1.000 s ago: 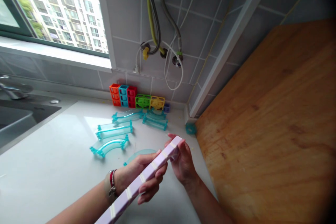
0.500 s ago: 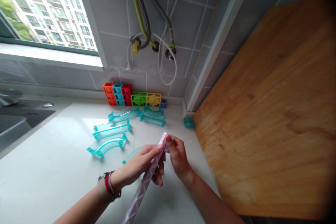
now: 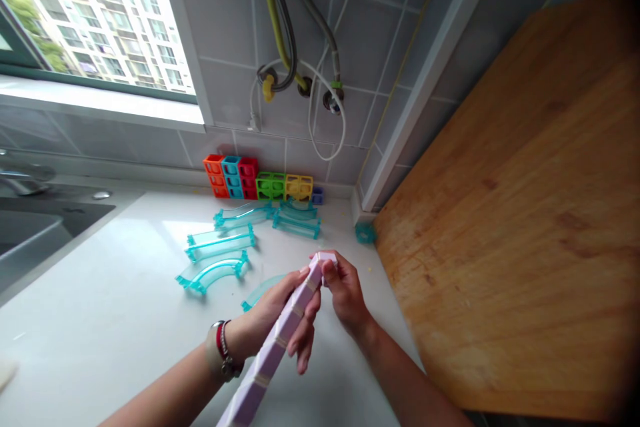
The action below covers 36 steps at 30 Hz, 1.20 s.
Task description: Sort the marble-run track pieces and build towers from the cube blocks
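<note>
Both my hands hold a long pale purple bar [image 3: 280,340] made of joined blocks with cream bands, slanting from the bottom edge up to the middle. My left hand [image 3: 285,310] wraps its fingers round the bar below its top. My right hand [image 3: 343,290] pinches the bar's top end block. Under my hands lies a clear teal curved piece [image 3: 257,290] on the white counter [image 3: 100,320].
Several clear teal track pieces [image 3: 220,260] lie further back on the counter. A row of coloured cube blocks [image 3: 257,181] stands against the tiled wall. A small teal part [image 3: 365,232] lies beside the wooden board [image 3: 525,213] on the right. A sink [image 3: 30,227] is at the left.
The purple bar has turned in my hands, its banded side now showing again. My hands stay at its top end, a little closer together than a second ago.
</note>
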{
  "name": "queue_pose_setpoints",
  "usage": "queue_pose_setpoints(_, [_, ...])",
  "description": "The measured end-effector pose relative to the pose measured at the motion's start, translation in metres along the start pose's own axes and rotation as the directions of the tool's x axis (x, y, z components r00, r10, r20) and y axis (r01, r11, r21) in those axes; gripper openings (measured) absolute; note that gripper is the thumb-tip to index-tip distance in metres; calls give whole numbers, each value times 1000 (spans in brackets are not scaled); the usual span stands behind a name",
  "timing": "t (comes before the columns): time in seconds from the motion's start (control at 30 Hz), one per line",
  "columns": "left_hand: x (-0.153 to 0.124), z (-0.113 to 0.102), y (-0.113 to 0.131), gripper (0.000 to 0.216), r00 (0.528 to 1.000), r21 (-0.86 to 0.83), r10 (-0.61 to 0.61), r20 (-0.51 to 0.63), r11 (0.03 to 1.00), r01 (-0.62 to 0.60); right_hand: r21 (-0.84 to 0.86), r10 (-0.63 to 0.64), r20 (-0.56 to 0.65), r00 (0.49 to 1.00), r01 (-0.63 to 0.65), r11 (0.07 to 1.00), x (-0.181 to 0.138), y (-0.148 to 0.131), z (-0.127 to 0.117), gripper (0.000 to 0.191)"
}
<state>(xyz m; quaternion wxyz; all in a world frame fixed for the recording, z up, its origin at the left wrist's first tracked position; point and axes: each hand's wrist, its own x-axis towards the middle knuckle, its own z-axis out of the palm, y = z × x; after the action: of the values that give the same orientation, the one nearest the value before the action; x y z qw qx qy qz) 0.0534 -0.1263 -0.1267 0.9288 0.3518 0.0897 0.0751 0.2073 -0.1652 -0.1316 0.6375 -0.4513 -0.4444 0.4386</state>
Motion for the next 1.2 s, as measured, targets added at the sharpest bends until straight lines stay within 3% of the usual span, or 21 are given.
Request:
queue_pose_setpoints(0.1, [-1,-3,0,61,984,-104,-22,174,994,41,122,23,61,998,-30,992,-1,-1,-2,54])
queue_pose_setpoints(0.37, [-4,-1,-13,69,943,-188,-101,317,968,166,349,160,6,987,-152,925,1,-5,-6,63])
queue_pose_setpoints(0.67, [0,7,-28,70,888,-115,-138,438,971,208,504,167,253,953,-277,818,-2,-13,-2,70])
queue_pose_setpoints(0.77, [2,10,-27,67,924,-85,-109,365,985,149,480,207,240,948,-301,824,-1,-14,-3,67])
queue_pose_setpoints(0.87, [6,9,-27,65,986,-121,14,166,993,6,398,304,159,939,-343,851,-1,-9,-1,58])
queue_pose_setpoints(0.97, [10,4,-29,60,996,-111,90,20,990,-87,308,350,78,933,-356,882,-2,1,3,54])
queue_pose_setpoints(1.07, [11,0,-29,62,996,-89,91,7,992,-90,259,334,-5,942,-322,911,-3,8,7,55])
queue_pose_setpoints(1.2, [10,3,-29,69,987,-141,134,88,983,-121,210,336,-57,940,-318,925,-5,8,7,58])
